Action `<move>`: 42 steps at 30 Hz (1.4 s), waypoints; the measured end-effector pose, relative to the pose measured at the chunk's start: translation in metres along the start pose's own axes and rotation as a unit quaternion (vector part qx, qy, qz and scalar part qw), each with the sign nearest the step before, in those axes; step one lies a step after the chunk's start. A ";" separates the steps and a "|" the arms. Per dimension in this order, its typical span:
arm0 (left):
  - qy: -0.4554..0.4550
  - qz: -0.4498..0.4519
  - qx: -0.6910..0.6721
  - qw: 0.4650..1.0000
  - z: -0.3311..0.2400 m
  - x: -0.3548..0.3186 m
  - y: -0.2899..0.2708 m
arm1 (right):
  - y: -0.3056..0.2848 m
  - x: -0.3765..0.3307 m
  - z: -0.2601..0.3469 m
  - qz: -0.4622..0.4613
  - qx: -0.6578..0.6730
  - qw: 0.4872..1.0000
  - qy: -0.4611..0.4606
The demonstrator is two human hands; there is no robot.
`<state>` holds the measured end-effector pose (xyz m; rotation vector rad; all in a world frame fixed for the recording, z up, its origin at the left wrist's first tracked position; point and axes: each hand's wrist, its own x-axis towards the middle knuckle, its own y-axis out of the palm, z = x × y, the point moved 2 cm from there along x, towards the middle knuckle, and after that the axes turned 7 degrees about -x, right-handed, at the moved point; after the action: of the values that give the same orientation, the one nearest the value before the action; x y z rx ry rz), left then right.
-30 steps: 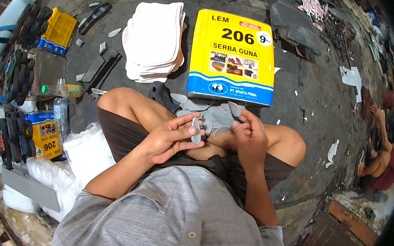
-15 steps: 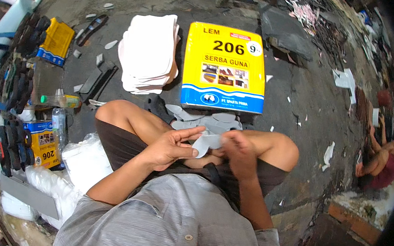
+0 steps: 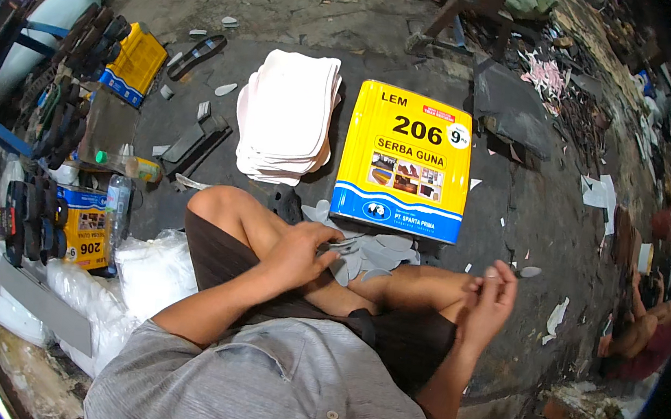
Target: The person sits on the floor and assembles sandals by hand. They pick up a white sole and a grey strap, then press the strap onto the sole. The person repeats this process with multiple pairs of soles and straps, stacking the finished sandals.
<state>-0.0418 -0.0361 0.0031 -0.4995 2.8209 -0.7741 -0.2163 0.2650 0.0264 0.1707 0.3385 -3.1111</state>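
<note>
My left hand is closed on a thin grey flat piece seen nearly edge-on between thumb and fingers. Under and beyond it, between my crossed legs and the tin, lies a loose pile of grey rounded flat pieces. Out to the right, past my knee, my right hand has its fingers drawn together. A small grey oval piece shows just beyond its fingertips; I cannot tell whether it is held, loose in the air or on the floor.
A yellow and blue tin lies ahead, beside a stack of whitish sheets. Bottles, clear plastic bags and racked dark soles crowd the left. Scraps litter the right floor; another person sits at far right.
My right hand has moved away from my left hand, out to the right. The grey piece between both hands is now seen edge-on in my left hand only. The view has shifted.
</note>
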 end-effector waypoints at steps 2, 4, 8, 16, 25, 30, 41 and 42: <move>-0.047 0.010 0.064 0.997 0.006 0.022 -0.026 | 0.027 -0.009 -0.006 0.061 -0.009 0.998 0.022; 0.003 -0.089 0.081 0.993 0.011 0.057 -0.056 | 0.053 -0.014 -0.009 0.120 0.006 0.992 0.024; -0.158 0.058 0.059 0.984 0.051 0.152 -0.093 | 0.088 -0.023 -0.004 0.215 0.034 0.976 0.009; -0.134 0.017 0.201 0.970 0.135 0.212 -0.080 | 0.124 -0.011 0.026 0.300 0.027 0.953 -0.036; -0.169 -0.112 0.115 0.973 0.110 0.187 -0.083 | 0.131 0.084 0.019 0.010 -0.325 0.927 -0.186; -0.083 -0.055 -0.246 0.964 0.068 0.191 -0.015 | 0.138 0.100 -0.013 0.224 -0.118 0.966 0.051; -0.149 -0.195 0.176 0.953 0.109 0.214 -0.095 | 0.149 0.101 0.001 -0.041 -0.220 0.974 -0.030; -0.208 -0.073 0.188 0.957 0.120 0.209 -0.095 | 0.152 0.095 0.006 -0.018 -0.190 0.978 -0.086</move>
<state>-0.1797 -0.2442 -0.0661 -0.7126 2.2027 -1.0615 -0.3089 0.1153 -0.0105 -0.1086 0.9220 -2.9890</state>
